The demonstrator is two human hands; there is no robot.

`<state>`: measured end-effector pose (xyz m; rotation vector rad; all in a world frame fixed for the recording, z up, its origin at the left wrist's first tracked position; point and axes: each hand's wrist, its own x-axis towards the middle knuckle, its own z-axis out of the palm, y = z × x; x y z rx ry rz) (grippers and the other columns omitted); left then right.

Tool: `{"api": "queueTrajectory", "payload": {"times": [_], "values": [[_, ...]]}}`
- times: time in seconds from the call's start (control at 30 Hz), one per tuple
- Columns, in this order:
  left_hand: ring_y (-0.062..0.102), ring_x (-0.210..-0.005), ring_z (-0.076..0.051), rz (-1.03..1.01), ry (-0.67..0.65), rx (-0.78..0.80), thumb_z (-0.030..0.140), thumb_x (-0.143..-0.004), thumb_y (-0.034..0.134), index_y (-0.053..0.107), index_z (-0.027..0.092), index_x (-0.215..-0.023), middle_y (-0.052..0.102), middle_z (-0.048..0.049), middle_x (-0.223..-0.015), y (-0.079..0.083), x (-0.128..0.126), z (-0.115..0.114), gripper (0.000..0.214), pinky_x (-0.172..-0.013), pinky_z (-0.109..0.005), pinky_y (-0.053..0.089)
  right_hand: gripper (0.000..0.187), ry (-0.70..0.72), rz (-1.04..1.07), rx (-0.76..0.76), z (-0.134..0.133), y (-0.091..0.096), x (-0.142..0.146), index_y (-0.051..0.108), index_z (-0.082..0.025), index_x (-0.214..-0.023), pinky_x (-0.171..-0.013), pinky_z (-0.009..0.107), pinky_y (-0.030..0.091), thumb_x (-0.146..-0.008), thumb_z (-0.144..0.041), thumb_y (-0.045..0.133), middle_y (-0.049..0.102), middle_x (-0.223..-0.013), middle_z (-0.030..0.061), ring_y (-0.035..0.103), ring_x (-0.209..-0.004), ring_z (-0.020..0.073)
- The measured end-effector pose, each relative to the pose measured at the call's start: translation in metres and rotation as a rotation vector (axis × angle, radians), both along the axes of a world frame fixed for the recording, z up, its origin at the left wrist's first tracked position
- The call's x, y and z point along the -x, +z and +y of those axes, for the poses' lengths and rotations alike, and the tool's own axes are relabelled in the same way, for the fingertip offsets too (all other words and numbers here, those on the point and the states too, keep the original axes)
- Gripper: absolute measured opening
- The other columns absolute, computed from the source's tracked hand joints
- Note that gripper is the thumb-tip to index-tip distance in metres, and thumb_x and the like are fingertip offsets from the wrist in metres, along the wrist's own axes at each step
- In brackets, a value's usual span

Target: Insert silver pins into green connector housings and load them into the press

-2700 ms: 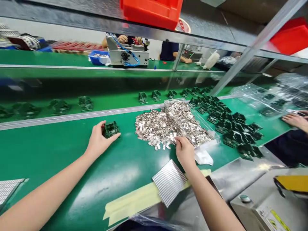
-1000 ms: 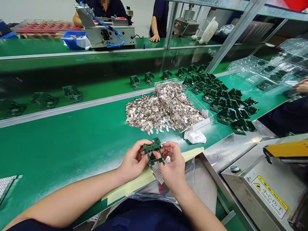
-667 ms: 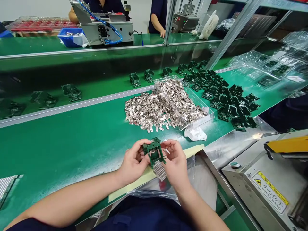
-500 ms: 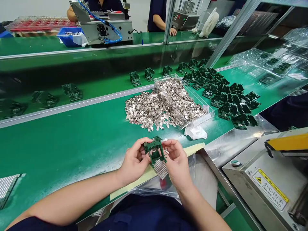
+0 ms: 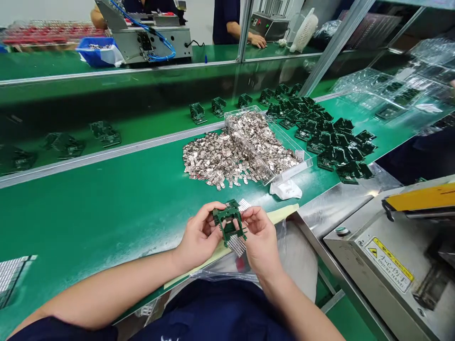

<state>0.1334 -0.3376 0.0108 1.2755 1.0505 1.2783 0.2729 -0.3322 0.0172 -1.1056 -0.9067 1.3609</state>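
My left hand (image 5: 199, 235) is closed on the left side of a green plastic frame (image 5: 222, 215), which is held tilted over the table's front edge. On the frame's other side, my right hand (image 5: 262, 239) has its fingers bent and thumb tip against the frame's opening. A silver ribbed strip (image 5: 236, 246) passes behind the frame, showing below it and at its upper right by my right fingers. Which fingers bear the strip is hidden. Beyond my hands, a heap of small metal pieces (image 5: 209, 158) spills beside a clear plastic tray (image 5: 293, 174).
Many green frames (image 5: 336, 142) lie piled at right. A white crumpled cloth (image 5: 285, 189) lies before the tray. More silver strips (image 5: 12, 277) sit at far left. A metal machine (image 5: 387, 246) with a warning label stands at right. Co-workers are across the bench.
The silver strip has shifted up behind the green frame, so more shows at the upper right and less below. Both hands keep their hold. The camera view has shifted slightly.
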Motion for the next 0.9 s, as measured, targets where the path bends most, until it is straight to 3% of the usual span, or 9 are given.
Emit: {"api": "queueTrajectory", "payload": {"times": [0.37, 0.6, 0.9], "values": [[0.061, -0.077, -0.012, -0.102, -0.05, 0.043, 0.027, -0.085, 0.066, 0.055, 0.021, -0.111, 0.063, -0.0036, -0.093, -0.002, -0.002, -0.006, 0.03, -0.07, -0.022, 0.054, 0.033, -0.068, 0.107, 0.017, -0.011, 0.001, 0.005, 0.049, -0.022, -0.072, -0.058, 0.02, 0.047, -0.066, -0.026, 0.081, 0.055, -0.071, -0.0044, 0.052, -0.062, 0.0102], [0.057, -0.067, -0.011, -0.079, -0.074, 0.071, 0.031, -0.084, 0.067, 0.054, 0.021, -0.11, 0.059, -0.0017, -0.084, 0.0, -0.002, -0.008, 0.03, -0.063, -0.021, 0.053, 0.028, -0.067, 0.148, 0.033, -0.02, -0.001, 0.004, 0.054, -0.021, -0.074, -0.061, 0.021, 0.048, -0.069, -0.028, 0.081, 0.058, -0.075, -0.0036, 0.054, -0.064, 0.0097], [0.059, -0.072, -0.012, -0.032, -0.016, 0.082, 0.029, -0.085, 0.065, 0.055, 0.02, -0.11, 0.063, -0.0026, -0.087, -0.005, -0.003, -0.012, 0.029, -0.066, -0.02, 0.052, 0.032, -0.102, 0.153, 0.043, -0.022, -0.006, 0.012, 0.049, -0.021, -0.071, -0.057, 0.018, 0.044, -0.067, -0.021, 0.081, 0.054, -0.067, -0.0058, 0.05, -0.059, 0.0084]]}}
